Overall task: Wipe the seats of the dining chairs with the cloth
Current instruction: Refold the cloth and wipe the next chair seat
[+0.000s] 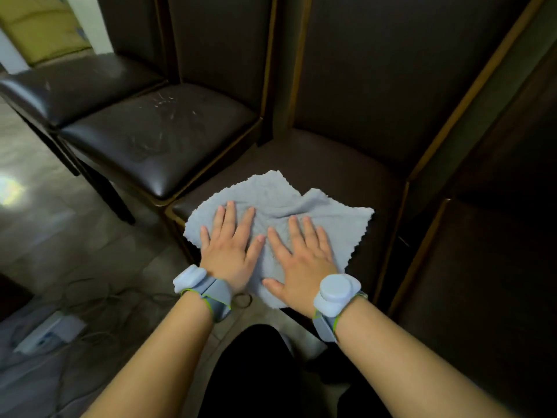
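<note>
Dark chairs stand in a row; cloth [280, 218] lies on the nearest seat's [346, 164] front-left corner. Left hand [230, 245] and right hand [301, 260] press it flat, fingers spread; unwiped seat stretches ahead and right.

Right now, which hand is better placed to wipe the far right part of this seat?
Probably the right hand. It presses flat on the cloth nearer that side; the left hand lies at the seat's left front edge.

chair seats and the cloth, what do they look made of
Chair seats: probably leather or faux leather, dark brown and glossy, with light sheen and pale scuff marks. Cloth: likely microfibre or terry, pale blue-grey, matte, fuzzy with wavy edges.
</note>
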The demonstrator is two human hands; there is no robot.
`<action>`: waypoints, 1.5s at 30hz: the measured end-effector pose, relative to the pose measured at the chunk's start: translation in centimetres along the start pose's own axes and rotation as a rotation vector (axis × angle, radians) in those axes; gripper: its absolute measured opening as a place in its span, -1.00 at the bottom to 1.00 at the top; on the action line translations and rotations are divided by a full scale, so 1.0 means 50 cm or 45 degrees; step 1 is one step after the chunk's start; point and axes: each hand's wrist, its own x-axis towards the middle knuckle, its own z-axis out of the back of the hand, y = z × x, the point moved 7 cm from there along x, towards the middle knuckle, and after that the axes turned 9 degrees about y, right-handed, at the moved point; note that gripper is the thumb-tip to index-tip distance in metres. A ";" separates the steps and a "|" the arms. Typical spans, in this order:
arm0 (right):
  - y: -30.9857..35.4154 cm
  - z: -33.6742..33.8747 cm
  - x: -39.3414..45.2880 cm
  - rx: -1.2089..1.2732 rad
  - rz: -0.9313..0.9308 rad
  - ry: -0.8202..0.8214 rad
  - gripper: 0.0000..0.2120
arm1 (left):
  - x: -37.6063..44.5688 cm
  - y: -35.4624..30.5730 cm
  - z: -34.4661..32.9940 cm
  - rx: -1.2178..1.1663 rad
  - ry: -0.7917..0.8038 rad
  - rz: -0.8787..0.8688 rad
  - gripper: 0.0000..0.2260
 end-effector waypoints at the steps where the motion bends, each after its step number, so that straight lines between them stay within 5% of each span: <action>1: 0.011 0.003 0.017 -0.003 0.028 0.032 -0.15 | 0.007 0.010 0.005 -0.037 0.000 0.047 -0.46; 6: 0.036 0.034 0.158 0.068 0.256 0.120 -0.13 | 0.080 0.090 0.048 -0.142 -0.049 0.283 -0.48; 11: -0.042 0.073 0.294 0.194 0.332 0.152 -0.35 | 0.164 0.104 0.074 0.074 -0.029 0.428 -0.45; 17: -0.151 0.108 0.437 0.186 0.251 0.165 -0.44 | 0.311 0.037 0.076 0.286 0.147 0.507 -0.38; 28: -0.326 0.139 0.634 0.299 0.064 0.140 -0.38 | 0.529 -0.041 0.059 0.099 0.162 0.434 -0.46; 37: -0.326 0.128 0.537 0.223 -0.135 0.079 -0.35 | 0.545 -0.053 0.051 0.004 0.292 0.360 -0.43; 45: -0.469 0.078 0.324 0.283 -0.413 0.118 -0.33 | 0.458 -0.244 -0.015 0.472 0.309 -0.121 -0.36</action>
